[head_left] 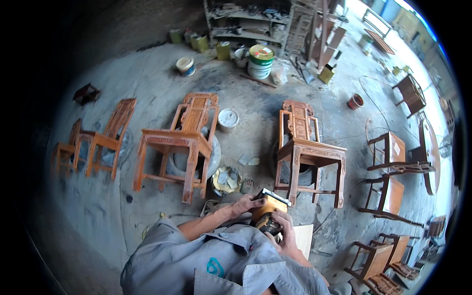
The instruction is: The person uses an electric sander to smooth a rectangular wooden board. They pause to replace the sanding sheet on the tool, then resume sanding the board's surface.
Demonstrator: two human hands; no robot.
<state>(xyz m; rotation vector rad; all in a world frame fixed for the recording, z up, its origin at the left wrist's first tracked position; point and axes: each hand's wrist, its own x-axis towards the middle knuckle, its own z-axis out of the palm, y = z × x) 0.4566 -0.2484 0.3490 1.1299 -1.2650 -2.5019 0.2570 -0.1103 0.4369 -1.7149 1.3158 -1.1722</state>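
Note:
A yellow and black power sander (pixel 264 206) is held close in front of my grey shirt, with its flat pad edge tilted up and away from me. My left hand (pixel 244 205) grips its left side near the pad, fingers closed. On the right, my right hand (pixel 285 228) wraps round the dark rear part of the body. Part of the sander is hidden behind my hands. Just beyond it stand two carved wooden chairs, the left chair (pixel 170 136) and the right chair (pixel 322 147), both tilted back over tyres on the floor.
Between the chairs are a bucket with scraps (pixel 227 180) and a white-lidded tub (pixel 228 119). More chairs (pixel 388 196) stand at right, with others (pixel 98 139) at far left. Cans, a large green and white drum (pixel 260 63) and a cluttered shelf (pixel 248 34) line the back. Hoses cross the floor.

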